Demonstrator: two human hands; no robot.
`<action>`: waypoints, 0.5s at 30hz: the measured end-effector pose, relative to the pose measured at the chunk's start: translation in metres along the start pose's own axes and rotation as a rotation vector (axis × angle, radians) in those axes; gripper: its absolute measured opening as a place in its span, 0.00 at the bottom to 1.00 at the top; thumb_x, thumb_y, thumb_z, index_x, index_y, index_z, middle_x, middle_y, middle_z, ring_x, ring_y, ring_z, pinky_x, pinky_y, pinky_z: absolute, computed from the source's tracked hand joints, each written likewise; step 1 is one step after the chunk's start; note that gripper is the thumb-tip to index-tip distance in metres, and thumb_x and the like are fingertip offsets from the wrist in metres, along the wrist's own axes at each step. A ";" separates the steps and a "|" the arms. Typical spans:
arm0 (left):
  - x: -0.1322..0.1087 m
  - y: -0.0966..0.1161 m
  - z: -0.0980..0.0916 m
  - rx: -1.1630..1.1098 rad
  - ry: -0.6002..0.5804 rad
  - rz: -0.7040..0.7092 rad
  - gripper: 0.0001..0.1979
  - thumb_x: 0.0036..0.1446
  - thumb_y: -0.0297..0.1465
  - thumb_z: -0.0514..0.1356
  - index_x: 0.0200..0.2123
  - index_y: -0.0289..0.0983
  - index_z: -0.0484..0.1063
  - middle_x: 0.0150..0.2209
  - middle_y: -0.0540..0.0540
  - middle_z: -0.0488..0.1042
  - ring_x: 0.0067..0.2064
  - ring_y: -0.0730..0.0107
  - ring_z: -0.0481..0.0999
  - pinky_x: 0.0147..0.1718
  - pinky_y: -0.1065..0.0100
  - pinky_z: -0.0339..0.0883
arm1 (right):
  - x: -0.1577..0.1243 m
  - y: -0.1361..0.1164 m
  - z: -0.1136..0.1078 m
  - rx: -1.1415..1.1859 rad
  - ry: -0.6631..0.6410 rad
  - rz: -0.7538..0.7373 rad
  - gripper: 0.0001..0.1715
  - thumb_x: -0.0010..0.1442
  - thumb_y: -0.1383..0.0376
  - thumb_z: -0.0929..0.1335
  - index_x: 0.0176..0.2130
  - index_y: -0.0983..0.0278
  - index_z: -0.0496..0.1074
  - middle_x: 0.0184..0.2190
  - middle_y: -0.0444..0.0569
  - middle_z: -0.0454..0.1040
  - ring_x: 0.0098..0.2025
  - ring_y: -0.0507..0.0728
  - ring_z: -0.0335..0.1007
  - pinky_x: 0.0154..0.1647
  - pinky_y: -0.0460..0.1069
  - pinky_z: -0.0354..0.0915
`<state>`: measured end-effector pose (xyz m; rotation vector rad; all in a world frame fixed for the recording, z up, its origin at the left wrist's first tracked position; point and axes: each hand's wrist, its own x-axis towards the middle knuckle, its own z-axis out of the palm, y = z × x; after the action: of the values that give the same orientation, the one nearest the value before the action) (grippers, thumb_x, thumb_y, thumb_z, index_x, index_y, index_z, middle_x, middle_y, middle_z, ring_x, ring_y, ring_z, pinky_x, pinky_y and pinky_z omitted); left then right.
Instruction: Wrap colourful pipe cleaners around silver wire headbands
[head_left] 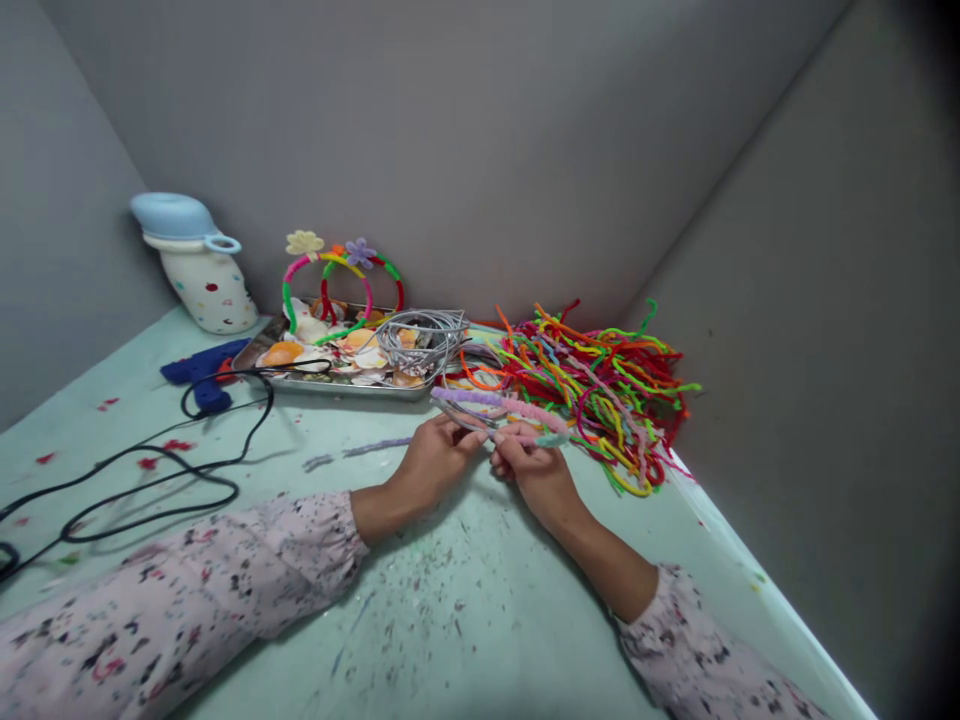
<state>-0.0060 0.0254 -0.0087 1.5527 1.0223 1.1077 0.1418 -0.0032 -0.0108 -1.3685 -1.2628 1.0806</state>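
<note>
Between my hands, above the table, is a wire hoop (525, 408) partly wrapped in lilac, pink and teal pipe cleaner. The fingertips of my left hand (435, 458) pinch its bare grey near side. My right hand (536, 475) is closed on the same side by the teal part, thumb and fingers pressed together. The two hands are a short way apart. A greyish-purple pipe cleaner (379, 446) lies on the table by my left hand, with a short piece (317, 463) further left. Just behind the hoop lies a large heap of coloured pipe cleaners (592, 370).
A metal tray (360, 391) holds shells, a coil of grey wire (427, 335) and two flower-topped hoops (369, 290). At left are a blue glue gun (206, 368), its black cord (187, 470) and a white bottle with a blue lid (206, 285). Grey walls enclose the table.
</note>
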 end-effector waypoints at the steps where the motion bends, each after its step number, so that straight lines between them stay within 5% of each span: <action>1: 0.000 0.000 0.000 0.015 -0.008 0.001 0.07 0.55 0.30 0.60 0.32 0.35 0.78 0.35 0.43 0.80 0.39 0.62 0.77 0.43 0.63 0.68 | 0.000 0.001 0.000 0.000 0.002 -0.001 0.11 0.57 0.58 0.67 0.29 0.63 0.70 0.20 0.42 0.70 0.21 0.51 0.64 0.23 0.46 0.59; 15: 0.001 0.003 -0.004 0.155 -0.060 -0.008 0.09 0.55 0.31 0.58 0.27 0.36 0.76 0.32 0.45 0.79 0.37 0.61 0.76 0.42 0.63 0.66 | 0.001 0.008 0.000 -0.036 0.000 -0.018 0.12 0.57 0.57 0.67 0.30 0.62 0.69 0.20 0.42 0.71 0.22 0.51 0.65 0.23 0.46 0.59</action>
<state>-0.0090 0.0264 -0.0051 1.6932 1.0931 0.9897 0.1433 -0.0024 -0.0189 -1.3823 -1.2976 1.0498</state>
